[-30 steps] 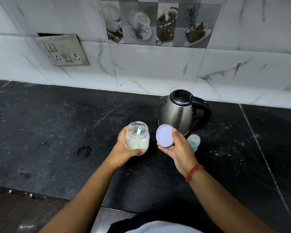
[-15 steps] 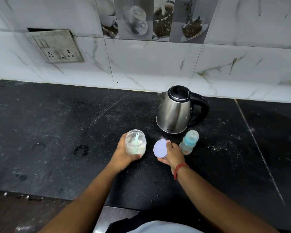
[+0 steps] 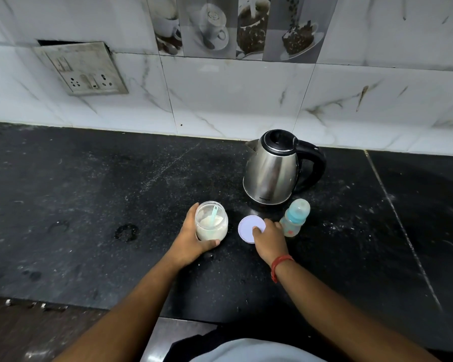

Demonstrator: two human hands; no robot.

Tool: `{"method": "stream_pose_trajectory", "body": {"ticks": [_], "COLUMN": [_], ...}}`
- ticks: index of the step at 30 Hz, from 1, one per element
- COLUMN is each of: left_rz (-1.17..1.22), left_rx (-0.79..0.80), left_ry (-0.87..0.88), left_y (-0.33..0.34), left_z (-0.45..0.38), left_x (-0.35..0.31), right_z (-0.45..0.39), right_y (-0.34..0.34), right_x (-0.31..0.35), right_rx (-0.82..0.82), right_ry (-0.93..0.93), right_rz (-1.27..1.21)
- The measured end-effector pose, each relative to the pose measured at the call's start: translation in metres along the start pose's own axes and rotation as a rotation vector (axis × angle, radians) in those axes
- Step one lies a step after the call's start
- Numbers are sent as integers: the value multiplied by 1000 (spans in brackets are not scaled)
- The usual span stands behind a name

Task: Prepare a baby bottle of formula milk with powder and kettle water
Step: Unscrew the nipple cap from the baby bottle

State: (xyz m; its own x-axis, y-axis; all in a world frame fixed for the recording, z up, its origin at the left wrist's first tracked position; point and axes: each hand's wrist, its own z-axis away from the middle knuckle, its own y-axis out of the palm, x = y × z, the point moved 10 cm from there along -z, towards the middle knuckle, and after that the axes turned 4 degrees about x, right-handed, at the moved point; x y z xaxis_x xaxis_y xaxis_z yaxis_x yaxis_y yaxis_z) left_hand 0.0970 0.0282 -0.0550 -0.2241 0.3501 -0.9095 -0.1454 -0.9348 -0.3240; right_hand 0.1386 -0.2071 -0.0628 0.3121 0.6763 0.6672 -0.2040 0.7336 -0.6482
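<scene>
A clear jar of white powder [image 3: 211, 226] stands open on the black counter [image 3: 89, 205], with a small teal scoop inside it. My left hand [image 3: 194, 241] grips the jar from the left. The jar's pale lilac lid [image 3: 249, 228] lies flat on the counter just right of it, and my right hand [image 3: 270, 239] holds its right edge with thumb and fingertips. A small baby bottle [image 3: 294, 218] with a teal collar and teat stands capped right of the lid. Behind them stands a steel kettle [image 3: 272, 171] with a black lid and handle.
The tiled wall [image 3: 233, 95] runs along the back, with a socket plate [image 3: 81, 69] at upper left. The counter's front edge [image 3: 63, 301] runs across the bottom left, with the floor beyond it.
My right hand has brought the lid down from in front of the kettle and laid it flat on the counter. The jar has come down onto the counter too.
</scene>
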Motion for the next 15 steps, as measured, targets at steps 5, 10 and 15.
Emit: {"method": "stream_pose_trajectory", "body": {"ticks": [5,10,15], "left_rz": [39,25,-155], "left_rx": [-20,-152,-285], "left_ry": [11,91,290], "left_y": [-9,-27,-40], "left_z": [8,18,25], "left_x": [-2,-22,-74], "right_z": [5,17,43], "right_y": [2,-11,-38], "right_x": [4,13,24], "right_rx": [14,-25,-157], "right_ry": [-72,-174,-359], "right_rz": [102,132,77]}}
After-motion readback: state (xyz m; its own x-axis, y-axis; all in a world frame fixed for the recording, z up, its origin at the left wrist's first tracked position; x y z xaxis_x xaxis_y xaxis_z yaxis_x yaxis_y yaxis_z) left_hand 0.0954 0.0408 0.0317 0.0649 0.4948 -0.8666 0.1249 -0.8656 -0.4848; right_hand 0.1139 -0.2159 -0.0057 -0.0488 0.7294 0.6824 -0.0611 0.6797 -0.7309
